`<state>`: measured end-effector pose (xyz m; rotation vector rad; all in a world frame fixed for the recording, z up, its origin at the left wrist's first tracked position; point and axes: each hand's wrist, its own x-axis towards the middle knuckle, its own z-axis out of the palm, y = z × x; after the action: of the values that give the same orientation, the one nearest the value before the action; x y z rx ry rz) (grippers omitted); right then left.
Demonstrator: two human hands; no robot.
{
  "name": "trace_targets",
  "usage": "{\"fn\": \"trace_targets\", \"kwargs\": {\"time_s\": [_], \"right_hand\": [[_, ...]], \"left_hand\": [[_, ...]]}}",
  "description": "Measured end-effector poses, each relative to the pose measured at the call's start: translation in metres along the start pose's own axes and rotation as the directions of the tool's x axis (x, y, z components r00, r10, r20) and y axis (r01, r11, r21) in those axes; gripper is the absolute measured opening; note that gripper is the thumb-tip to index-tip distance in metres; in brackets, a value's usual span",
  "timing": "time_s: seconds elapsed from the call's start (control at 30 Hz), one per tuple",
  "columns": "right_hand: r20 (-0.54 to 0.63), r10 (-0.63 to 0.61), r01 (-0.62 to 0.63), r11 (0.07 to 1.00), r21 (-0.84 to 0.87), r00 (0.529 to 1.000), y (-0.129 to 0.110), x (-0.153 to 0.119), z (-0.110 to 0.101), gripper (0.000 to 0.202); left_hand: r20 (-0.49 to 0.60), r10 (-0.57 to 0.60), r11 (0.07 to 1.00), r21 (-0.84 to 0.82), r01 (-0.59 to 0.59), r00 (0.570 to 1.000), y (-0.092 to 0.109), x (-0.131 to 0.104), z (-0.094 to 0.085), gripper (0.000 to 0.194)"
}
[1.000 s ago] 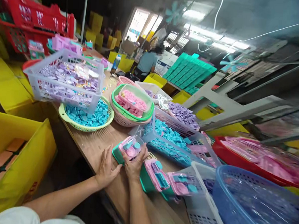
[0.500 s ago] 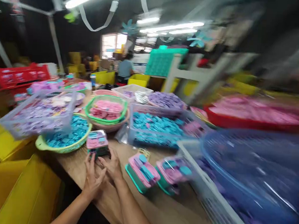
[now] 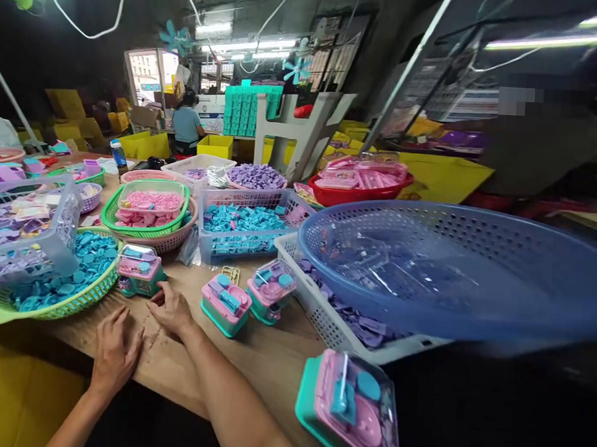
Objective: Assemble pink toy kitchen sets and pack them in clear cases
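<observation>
My left hand point(image 3: 114, 350) rests at the table's front edge, fingers stretched, thumb apart, with nothing in it. Just behind it stands a small toy box point(image 3: 140, 270) in pink and teal with a clear lid over blue and purple parts. My right hand point(image 3: 171, 310) is beside that box's right corner, fingers loosely bent and apart; whether a fingertip touches the box I cannot tell. Right of it are two similar toy boxes, one nearer point(image 3: 225, 304) and one farther point(image 3: 271, 291). Another toy box point(image 3: 349, 409) sits at the table's near right.
A green basket of blue discs point(image 3: 110, 277) flanks the left hand, under a clear crate point(image 3: 62, 238). Behind are a green basket of pink parts point(image 3: 106, 210) and a crate of blue pieces point(image 3: 204, 245). A large blue basin point(image 3: 453, 318) overhangs a white crate point(image 3: 318, 318) on the right.
The view has swung to the right, bringing the near-right toy box into sight. My hands have drawn away from the left toy box and apart from each other.
</observation>
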<state>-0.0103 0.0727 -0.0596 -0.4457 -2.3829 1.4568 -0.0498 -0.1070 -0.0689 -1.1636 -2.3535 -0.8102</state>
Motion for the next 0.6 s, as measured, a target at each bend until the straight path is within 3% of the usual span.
{"fn": "trace_targets", "kwargs": {"time_s": [0.1,0.3,0.37,0.47,0.53,0.6], "right_hand": [[-0.014,0.026,-0.026,1.000,-0.015,1.000,-0.006,0.002,-0.005,0.049],[-0.051,0.065,-0.067,0.997,-0.038,0.997,-0.012,-0.006,-0.007,0.044],[-0.041,0.061,-0.063,0.997,-0.047,0.997,-0.012,-0.008,-0.007,0.041],[-0.009,-0.021,0.020,0.997,-0.069,1.000,-0.010,-0.013,-0.007,0.032],[-0.002,-0.070,0.070,0.993,-0.100,0.998,-0.008,-0.017,-0.006,0.025],[-0.005,-0.052,0.051,0.990,-0.132,0.999,-0.003,-0.022,-0.001,0.019]], "left_hand": [[0.061,0.048,0.998,0.047,-0.051,0.997,0.000,0.004,0.000,0.046],[0.232,0.030,0.980,0.186,-0.074,0.972,-0.001,0.014,0.000,0.048],[0.303,0.122,0.976,0.135,-0.169,0.945,-0.012,0.023,-0.005,0.048],[0.360,0.296,0.954,-0.066,-0.292,0.885,-0.039,0.034,-0.013,0.036],[0.338,0.321,0.946,-0.152,-0.285,0.885,-0.056,0.034,-0.016,0.030],[0.354,0.296,0.954,-0.164,-0.253,0.887,-0.068,0.026,-0.017,0.037]]}}
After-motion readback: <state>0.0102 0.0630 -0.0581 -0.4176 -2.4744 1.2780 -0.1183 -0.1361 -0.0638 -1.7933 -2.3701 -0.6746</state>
